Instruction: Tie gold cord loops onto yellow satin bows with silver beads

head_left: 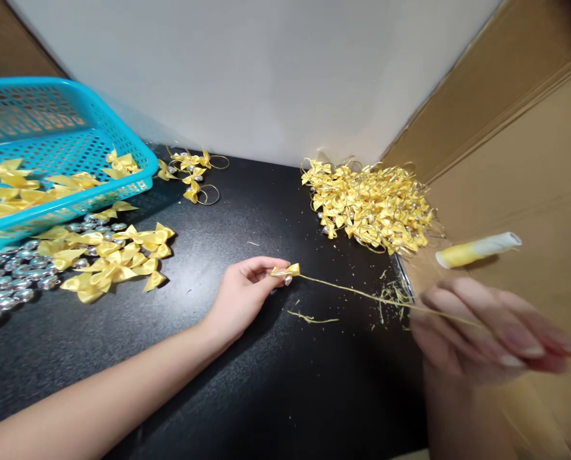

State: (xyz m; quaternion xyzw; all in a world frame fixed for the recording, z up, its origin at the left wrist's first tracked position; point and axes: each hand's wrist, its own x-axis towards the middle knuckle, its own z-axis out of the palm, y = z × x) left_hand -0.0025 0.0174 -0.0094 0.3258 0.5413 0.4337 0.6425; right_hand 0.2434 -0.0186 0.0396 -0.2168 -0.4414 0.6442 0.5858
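Fingers [266, 267] of the left hand [240, 297] pinch a yellow bow [288, 271]; right hand [486, 332] pinches its gold cord [357, 294].

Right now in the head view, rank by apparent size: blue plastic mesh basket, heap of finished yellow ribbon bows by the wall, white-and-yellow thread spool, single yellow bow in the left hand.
1. Blue plastic mesh basket, partly cut off by the frame.
2. Heap of finished yellow ribbon bows.
3. White-and-yellow thread spool.
4. Single yellow bow pinched by the left hand.
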